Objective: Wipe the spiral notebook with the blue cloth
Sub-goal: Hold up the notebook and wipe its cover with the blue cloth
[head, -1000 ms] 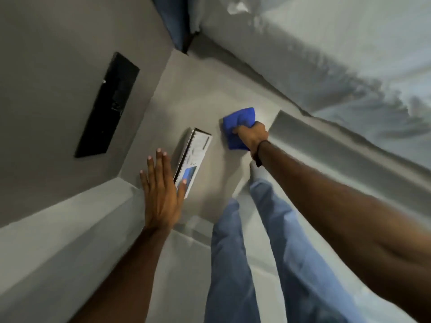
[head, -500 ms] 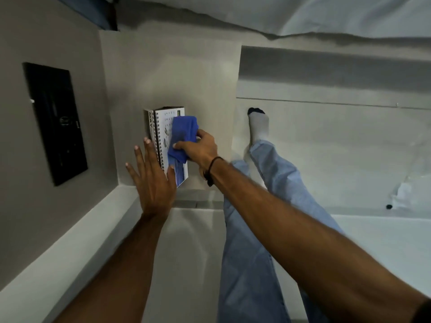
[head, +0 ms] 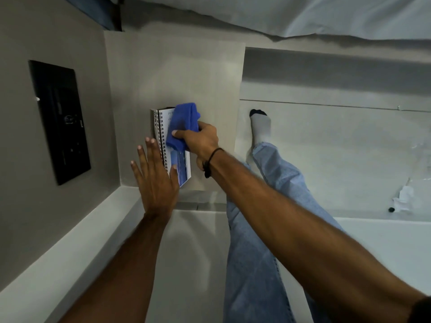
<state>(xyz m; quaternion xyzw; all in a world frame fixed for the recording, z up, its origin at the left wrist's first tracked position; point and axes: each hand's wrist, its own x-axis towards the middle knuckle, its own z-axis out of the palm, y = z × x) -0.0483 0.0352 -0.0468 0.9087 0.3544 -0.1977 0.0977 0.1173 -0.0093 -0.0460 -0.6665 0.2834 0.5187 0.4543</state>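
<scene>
Grey desk [head: 186, 73] scene: right hand [head: 200, 141], fingers gripping blue cloth [head: 183, 125], now wiping spiral notebook [head: 173, 145]; open left hand [head: 155, 180] at 7 o'clock.

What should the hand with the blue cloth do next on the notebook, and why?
Probably slide the blue cloth down the cover toward the blue picture. The right hand presses it on the upper part of the spiral notebook, so the lower part looks unwiped. The left hand, open, lies flat beside the spiral edge.
</scene>
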